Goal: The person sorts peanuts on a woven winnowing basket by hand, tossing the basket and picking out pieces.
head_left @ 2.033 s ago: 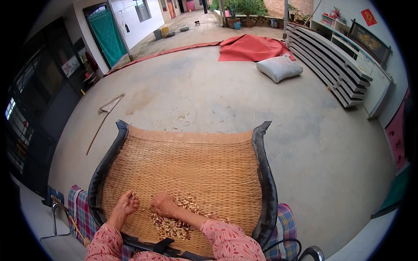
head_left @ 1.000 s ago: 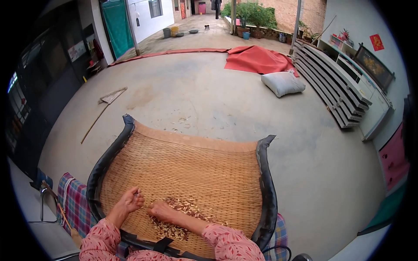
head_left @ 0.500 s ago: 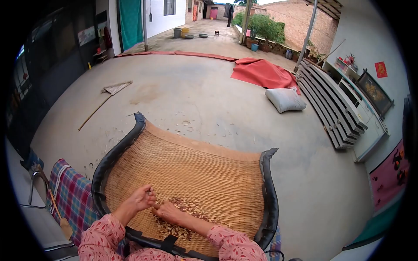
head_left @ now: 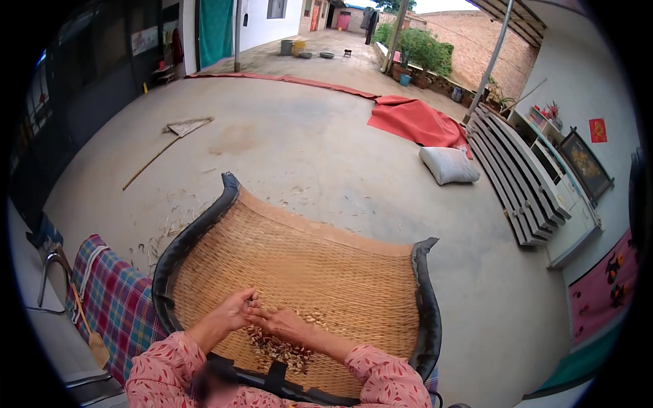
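Observation:
A woven tray (head_left: 320,251) with a dark wrapped rim rests in front of me. Small pale and dark red pieces, which look like nuts or beans (head_left: 289,355), are heaped near its close edge. My left hand (head_left: 236,309) is raised over the tray with its fingers curled together; whatever it holds is too small to make out. Right beside it, fingertips meeting the left hand's fingers, is my right hand (head_left: 282,324), just above the heap. Its fingers are drawn together, and their contents are hidden.
Beyond the tray, a long-handled tool (head_left: 160,158) lies on the concrete floor among scattered bits. Farther right are a pale sack (head_left: 449,165), a red sheet (head_left: 416,122) and stacked grey panels (head_left: 517,177). Plaid cloth (head_left: 119,306) hangs at the left.
My hands have come together, the right rising from the heap toward the left. The camera view has turned and tilted, so the tray appears slanted.

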Available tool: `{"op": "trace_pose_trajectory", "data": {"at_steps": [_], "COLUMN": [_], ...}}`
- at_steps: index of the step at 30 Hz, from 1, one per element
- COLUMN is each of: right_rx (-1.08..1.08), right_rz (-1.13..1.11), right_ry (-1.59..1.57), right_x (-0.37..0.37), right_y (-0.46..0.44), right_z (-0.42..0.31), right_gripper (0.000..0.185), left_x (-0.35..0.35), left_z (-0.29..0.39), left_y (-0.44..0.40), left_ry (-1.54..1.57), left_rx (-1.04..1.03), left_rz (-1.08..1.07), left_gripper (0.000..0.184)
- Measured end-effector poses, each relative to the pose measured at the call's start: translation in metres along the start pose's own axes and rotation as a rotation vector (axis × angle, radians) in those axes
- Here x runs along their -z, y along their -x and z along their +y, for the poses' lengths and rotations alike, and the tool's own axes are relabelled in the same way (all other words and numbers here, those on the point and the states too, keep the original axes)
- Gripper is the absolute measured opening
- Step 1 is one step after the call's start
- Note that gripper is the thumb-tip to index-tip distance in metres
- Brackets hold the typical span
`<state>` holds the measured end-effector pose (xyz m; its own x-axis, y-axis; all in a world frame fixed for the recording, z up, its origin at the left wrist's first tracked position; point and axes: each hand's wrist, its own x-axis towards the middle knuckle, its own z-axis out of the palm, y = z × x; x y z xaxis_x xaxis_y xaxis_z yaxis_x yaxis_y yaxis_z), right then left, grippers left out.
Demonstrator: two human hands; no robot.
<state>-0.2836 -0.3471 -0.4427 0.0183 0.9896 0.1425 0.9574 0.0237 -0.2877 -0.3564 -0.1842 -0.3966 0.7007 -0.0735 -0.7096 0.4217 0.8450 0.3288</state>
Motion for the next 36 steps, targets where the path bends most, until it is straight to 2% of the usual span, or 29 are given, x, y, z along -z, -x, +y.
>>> {"op": "trace_pose_trajectory", "data": {"at_steps": [3,5,6,7,8,9,10,11,12,14,15,16,17,19,21,22,24,25,26,28,30,31,33,34,36], "right_rx": [-0.171,-0.469,-0.622,-0.939,-0.768,-1.099,-1.157,-1.271,-1.291,-1.277,-1.417,-1.534,-1.519,-1.487,-1.508,-1.498,-1.541,-1.474,-1.512,-1.426,-1.403,-1.433,-1.502,-1.432,-1.313], "right_rz": [-0.095,-0.002,0.038,-0.106,0.265,0.122,0.120,0.079,0.214,0.243,0.311,0.278,0.221,0.280,0.287,0.285,0.145,0.250,0.301,0.315,0.335,0.316,0.300,0.342,0.497], "right_ry": [0.192,0.229,0.448,0.386,0.399,0.600,0.632,0.542,-0.228,-0.537,-0.586,-0.558,-0.480,-0.398,-0.450,-0.480,-0.431,-0.466,-0.462,-0.475,-0.492,-0.486,-0.492,-0.559,-0.661], "right_x": [0.056,0.073,0.102,0.148,0.143,0.142,0.133,0.136,0.147,0.154,0.157,0.168,0.171,0.162,0.161,0.159,0.175,0.162,0.164,0.158,0.164,0.175,0.189,0.190,0.185], "right_y": [0.028,0.094,0.120,0.127,0.177,0.214,0.264,0.284,0.289,0.282,0.271,0.260,0.254,0.271,0.283,0.281,0.258,0.285,0.271,0.289,0.286,0.270,0.239,0.230,0.234], "right_z": [0.047,0.091,0.092,0.081,0.099,0.098,0.110,0.100,0.103,0.091,0.076,0.065,0.062,0.072,0.073,0.078,0.065,0.080,0.071,0.089,0.088,0.075,0.056,0.061,0.072], "right_gripper": [0.035,0.040,0.038,0.035,0.038,0.051,0.071,0.070,0.058,0.045,0.038,0.030,0.026,0.024,0.025,0.025,0.027,0.031,0.034,0.033,0.034,0.038,0.047,0.043,0.034], "left_x": [0.004,0.012,0.017,0.019,0.005,-0.002,-0.011,-0.009,-0.005,-0.011,-0.015,-0.020,-0.028,-0.040,-0.040,-0.031,-0.004,0.000,0.023,0.068,0.135,0.168,0.203,0.234,0.236], "left_z": [-0.002,-0.008,-0.010,-0.011,-0.012,-0.011,-0.007,-0.008,-0.011,-0.006,-0.002,-0.001,0.005,0.009,0.013,0.019,0.039,0.057,0.069,0.083,0.073,0.062,0.015,-0.019,-0.061], "left_y": [-0.003,-0.010,-0.013,-0.016,-0.001,0.003,0.014,0.010,0.005,0.010,0.014,0.019,0.029,0.036,0.039,0.043,0.058,0.084,0.105,0.147,0.152,0.140,0.098,0.050,0.004], "left_ry": [-0.008,0.017,0.045,0.001,0.029,0.011,0.008,0.054,0.080,-0.001,0.013,0.030,0.053,0.087,0.127,0.187,0.309,0.312,0.290,0.223,0.382,0.461,0.528,0.465,0.382], "left_rx": [0.051,0.044,0.077,0.074,0.047,0.018,0.001,-0.024,-0.030,-0.053,-0.113,-0.168,-0.158,-0.156,-0.171,-0.170,-0.211,-0.388,-0.628,-1.082,-1.145,-1.149,-0.875,-0.753,-0.599], "left_rz": [-0.039,-0.064,-0.078,-0.085,-0.098,-0.084,-0.016,-0.060,-0.113,-0.044,-0.029,-0.023,-0.005,0.018,0.040,-0.129,-0.447,-0.416,-0.349,-0.188,0.116,0.246,0.600,0.658,0.668], "left_gripper": [0.028,0.027,0.027,0.025,0.023,0.021,0.020,0.021,0.021,0.022,0.023,0.023,0.024,0.026,0.028,0.029,0.031,0.032,0.032,0.032,0.031,0.031,0.032,0.033,0.033]}}
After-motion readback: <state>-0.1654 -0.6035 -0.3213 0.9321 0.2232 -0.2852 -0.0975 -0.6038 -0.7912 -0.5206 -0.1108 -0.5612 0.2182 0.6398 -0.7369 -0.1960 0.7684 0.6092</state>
